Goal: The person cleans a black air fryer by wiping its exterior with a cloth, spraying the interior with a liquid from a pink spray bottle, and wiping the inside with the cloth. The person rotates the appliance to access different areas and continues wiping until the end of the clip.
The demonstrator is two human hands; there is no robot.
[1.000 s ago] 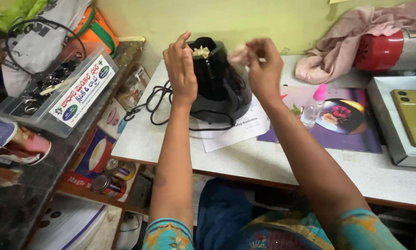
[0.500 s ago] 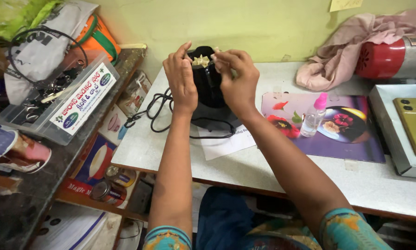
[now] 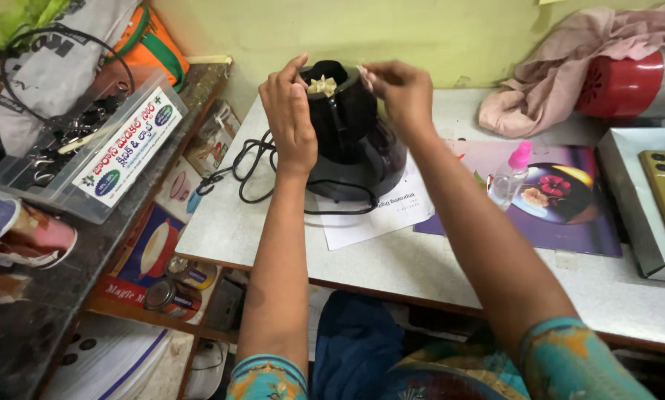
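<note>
— What changed?
— The right hand (image 3: pixel 400 90) has drawn back from the pale lump (image 3: pixel 322 85) atop the black pot (image 3: pixel 347 126), fingers pinched, on what I cannot tell.
— And the other?
— The left hand (image 3: pixel 292 115) stays cupped against the pot's side, on the white table (image 3: pixel 436 259).

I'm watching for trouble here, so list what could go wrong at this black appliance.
1. Both hands are at the open top: the left hand on the appliance, the right hand above the pale piece. If it started, fingers might be caught.
2. The cord lies looped by the left forearm and could snag.
3. The bottle near the right arm could tip.
</note>
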